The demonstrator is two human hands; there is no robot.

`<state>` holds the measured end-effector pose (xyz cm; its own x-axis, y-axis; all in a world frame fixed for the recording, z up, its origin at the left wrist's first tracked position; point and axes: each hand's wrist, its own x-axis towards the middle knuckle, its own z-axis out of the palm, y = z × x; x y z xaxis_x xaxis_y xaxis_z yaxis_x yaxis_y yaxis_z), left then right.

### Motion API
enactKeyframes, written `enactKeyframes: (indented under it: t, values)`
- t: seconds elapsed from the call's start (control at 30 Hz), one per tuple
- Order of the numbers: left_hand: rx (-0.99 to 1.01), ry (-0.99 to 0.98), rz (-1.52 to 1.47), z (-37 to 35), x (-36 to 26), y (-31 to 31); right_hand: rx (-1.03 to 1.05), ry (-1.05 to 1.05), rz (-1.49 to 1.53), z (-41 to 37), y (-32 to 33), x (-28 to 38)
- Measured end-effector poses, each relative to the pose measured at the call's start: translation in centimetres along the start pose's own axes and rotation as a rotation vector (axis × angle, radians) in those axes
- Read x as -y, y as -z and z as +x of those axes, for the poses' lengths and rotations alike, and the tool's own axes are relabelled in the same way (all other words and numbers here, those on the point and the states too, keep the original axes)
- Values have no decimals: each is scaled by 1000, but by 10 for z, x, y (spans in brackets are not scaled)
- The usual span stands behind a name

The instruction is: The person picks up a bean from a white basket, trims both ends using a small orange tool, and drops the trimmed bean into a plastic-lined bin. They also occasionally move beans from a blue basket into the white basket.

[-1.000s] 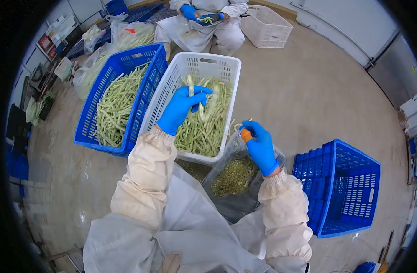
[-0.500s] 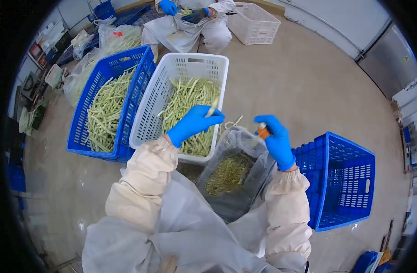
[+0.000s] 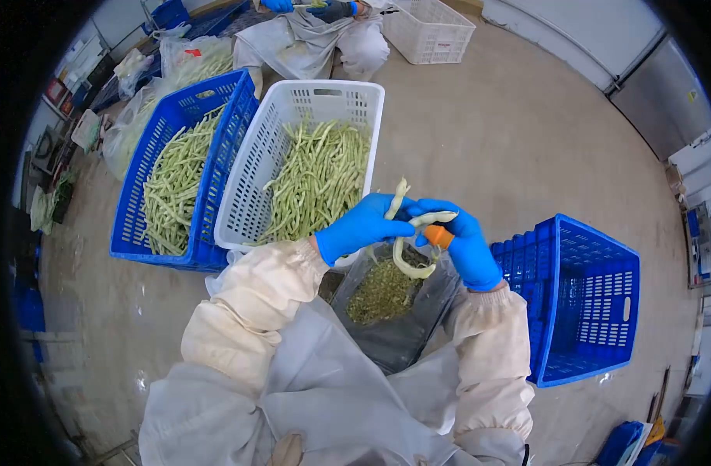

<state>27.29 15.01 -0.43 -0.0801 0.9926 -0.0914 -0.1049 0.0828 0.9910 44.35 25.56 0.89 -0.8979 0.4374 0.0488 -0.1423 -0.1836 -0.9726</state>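
Blue gloves cover both my hands, which meet above a lined bin (image 3: pixel 382 353) with small green trimmings (image 3: pixel 381 291) in it. My left hand (image 3: pixel 367 227) pinches pale green beans (image 3: pixel 414 269), some of them curved. In my right hand (image 3: pixel 465 245) is a small tool with an orange handle (image 3: pixel 438 236), held against the beans; its blade cannot be made out. Just beyond my left hand stands a white crate (image 3: pixel 243 186) with many green beans (image 3: pixel 318 171) inside.
Left of the white crate is a blue crate (image 3: pixel 130 198) of beans. Stacked blue crates (image 3: pixel 556 303) stand at the right. Beyond are a seated person (image 3: pixel 309 39) in blue gloves, another white crate (image 3: pixel 429 35) and plastic bags of beans (image 3: pixel 192 62).
My hands have come together, the left moving right and slightly down. Several curved beans now show between them, where one bean showed in my left hand. The view has shifted slightly.
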Motion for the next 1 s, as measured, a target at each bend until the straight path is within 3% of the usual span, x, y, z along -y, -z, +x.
enactKeyframes:
  t: [0.03,0.1,0.13,0.23,0.33,0.4,0.5,0.7,1.0]
  values:
    - [-81,-30,84,0,0,0,0,1,0,0,9,-2]
    - [-171,-122,250,5,10,8,-262,71,-367,0,32,-7]
    - [-258,-211,415,6,15,11,-262,71,-368,-1,35,-8]
    - [-264,-140,520,1,6,17,-260,103,-311,-1,38,-12]
    - [-241,-176,538,-2,6,19,-232,160,-444,-3,31,-21]
    - [-223,-173,582,-2,9,21,-167,13,-580,-3,29,-16]
    - [-213,-218,690,-3,9,23,-168,30,-472,-2,27,-23]
    - [-221,-311,877,-6,8,26,-85,-12,-570,-2,25,-20]
    - [-239,-344,1110,-9,10,28,-119,-2,-525,1,22,-30]
